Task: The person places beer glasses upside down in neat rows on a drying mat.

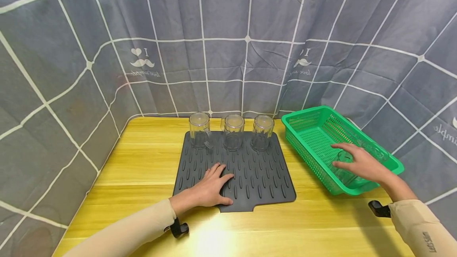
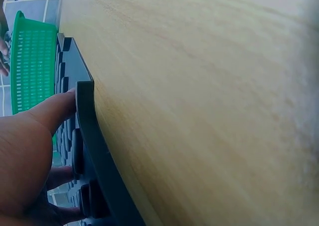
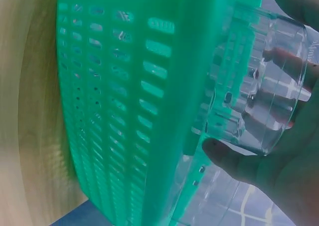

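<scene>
My left hand (image 1: 210, 189) rests on the front left of a black ribbed drying mat (image 1: 264, 181), fingers spread, thumb near the front edge. Three clear glass mugs stand in a row along the mat's back: a left mug (image 1: 200, 130), a middle mug (image 1: 233, 132) and a right mug (image 1: 262, 132). My right hand (image 1: 364, 163) is over the near end of a green plastic basket (image 1: 307, 150). Its thumb and fingers are spread about a glass mug (image 3: 269, 86) in the basket; firm contact cannot be made out. Another clear glass (image 3: 209, 196) lies beside it.
The yellow wooden table (image 1: 143, 169) extends around the mat. A grey curtain (image 1: 225, 62) with white lines hangs behind and at both sides. The basket's raised rim (image 1: 300, 150) stands to the right of the mat.
</scene>
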### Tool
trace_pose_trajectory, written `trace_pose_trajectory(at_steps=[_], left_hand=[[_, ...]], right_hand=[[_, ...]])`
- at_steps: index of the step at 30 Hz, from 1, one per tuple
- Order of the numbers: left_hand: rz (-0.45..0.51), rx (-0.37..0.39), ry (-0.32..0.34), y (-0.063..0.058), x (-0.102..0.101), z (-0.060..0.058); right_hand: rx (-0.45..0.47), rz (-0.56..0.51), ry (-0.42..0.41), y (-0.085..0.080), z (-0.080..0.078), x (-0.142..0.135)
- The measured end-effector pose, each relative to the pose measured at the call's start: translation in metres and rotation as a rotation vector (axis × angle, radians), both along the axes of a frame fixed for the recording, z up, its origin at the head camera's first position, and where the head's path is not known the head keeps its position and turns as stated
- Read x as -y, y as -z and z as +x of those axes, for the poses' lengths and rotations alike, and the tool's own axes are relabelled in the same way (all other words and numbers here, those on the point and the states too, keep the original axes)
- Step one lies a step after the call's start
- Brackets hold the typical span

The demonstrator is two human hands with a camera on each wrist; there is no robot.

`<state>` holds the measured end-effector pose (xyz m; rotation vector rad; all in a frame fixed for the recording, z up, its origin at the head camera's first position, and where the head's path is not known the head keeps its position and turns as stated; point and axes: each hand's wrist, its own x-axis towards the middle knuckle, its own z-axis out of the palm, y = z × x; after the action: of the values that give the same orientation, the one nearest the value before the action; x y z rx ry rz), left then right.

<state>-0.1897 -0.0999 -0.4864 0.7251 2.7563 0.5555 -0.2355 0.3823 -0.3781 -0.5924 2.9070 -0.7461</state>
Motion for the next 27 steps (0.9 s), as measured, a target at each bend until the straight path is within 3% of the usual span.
trace_pose_trajectory(at_steps=[8, 27], left_hand=[[-0.005, -0.007, 0.002, -0.0001, -0.0001, 0.0], [0.004, -0.012, 0.005, -0.0018, 0.0002, 0.002]], right_hand=[[0.005, 0.016, -0.014, -0.0022, 0.0024, -0.0011], [-0.084, 0.086, -0.006, -0.0011, 0.0075, -0.0018]])
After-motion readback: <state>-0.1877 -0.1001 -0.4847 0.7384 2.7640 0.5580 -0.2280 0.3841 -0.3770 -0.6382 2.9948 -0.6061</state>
